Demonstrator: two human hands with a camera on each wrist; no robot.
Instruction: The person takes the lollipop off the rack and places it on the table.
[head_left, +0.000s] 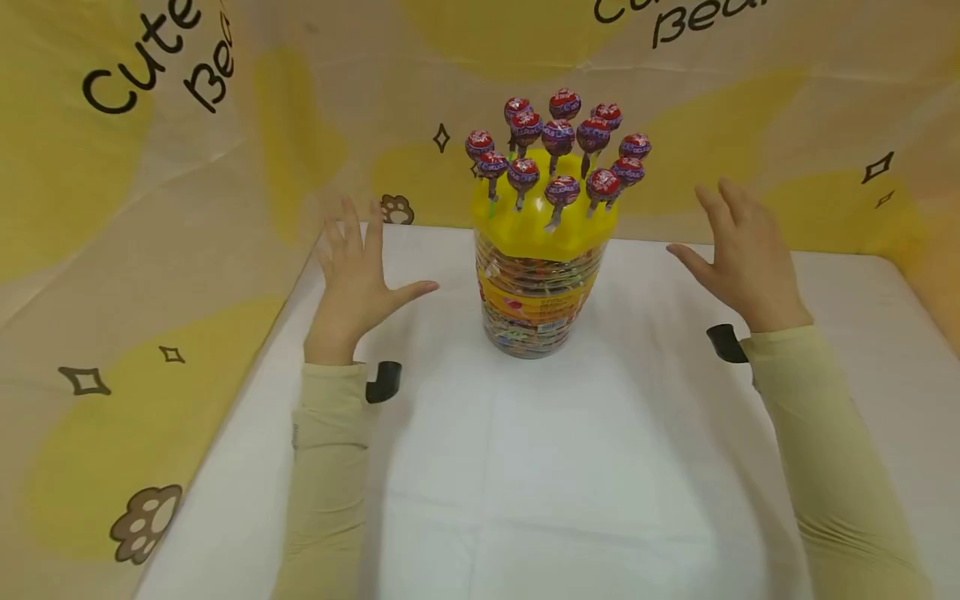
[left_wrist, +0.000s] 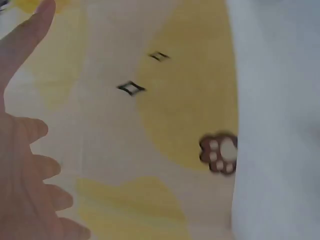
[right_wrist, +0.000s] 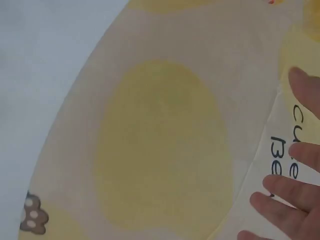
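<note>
A clear ribbed plastic jar (head_left: 536, 321) full of wrapped candies stands upright on the table, under a yellow lid (head_left: 536, 229). Several lollipops (head_left: 558, 136) in red and purple wrappers stick up from that lid. To the left of the jar, my left hand (head_left: 352, 283) is raised with fingers spread and its thumb toward the jar, apart from it. On the other side my right hand (head_left: 750, 258) is also raised, fingers apart, touching nothing. In the left wrist view the left hand (left_wrist: 25, 165) shows at the left edge; the right hand (right_wrist: 295, 200) shows at the right edge of the right wrist view.
A white cloth covers the table (head_left: 540, 467). Behind and to the left hangs a yellow and beige backdrop (head_left: 180, 250) with paw prints and lettering. A black curved piece sits at each wrist, one at the left (head_left: 384, 382) and another at the right (head_left: 726, 343).
</note>
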